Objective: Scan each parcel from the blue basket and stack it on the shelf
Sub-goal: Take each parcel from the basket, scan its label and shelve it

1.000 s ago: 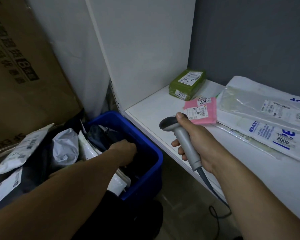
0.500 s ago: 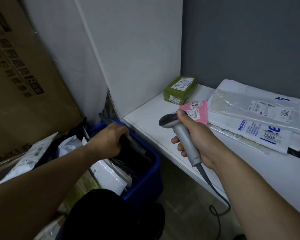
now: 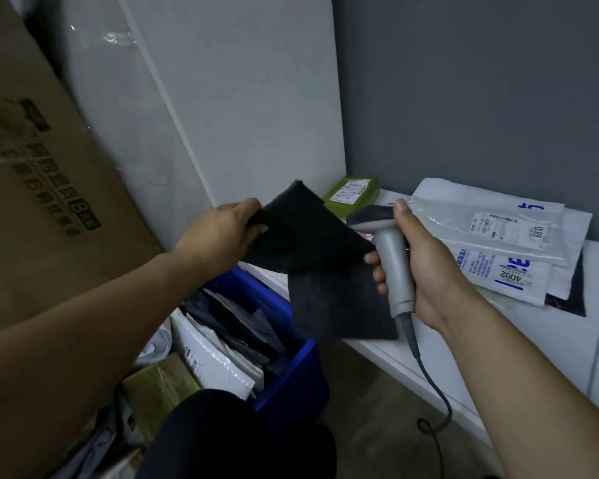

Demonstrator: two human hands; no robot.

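left hand (image 3: 218, 233) fingers pinch 1 black parcel (image 3: 325, 271) | right hand (image 3: 426, 267) fingers wrap 1 scanner (image 3: 393, 264) | 1 blue basket (image 3: 291, 378)

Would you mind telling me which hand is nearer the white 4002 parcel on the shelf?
Right. The right hand, gripping the scanner, is beside the white 4002 parcel; the left hand holds a black parcel farther left, beyond the scanner.

Left hand (image 3: 222, 233) grips black flat parcel (image 3: 322, 271) above blue basket (image 3: 291, 378); right hand (image 3: 426, 267) holds grey scanner (image 3: 388, 257) beside it.
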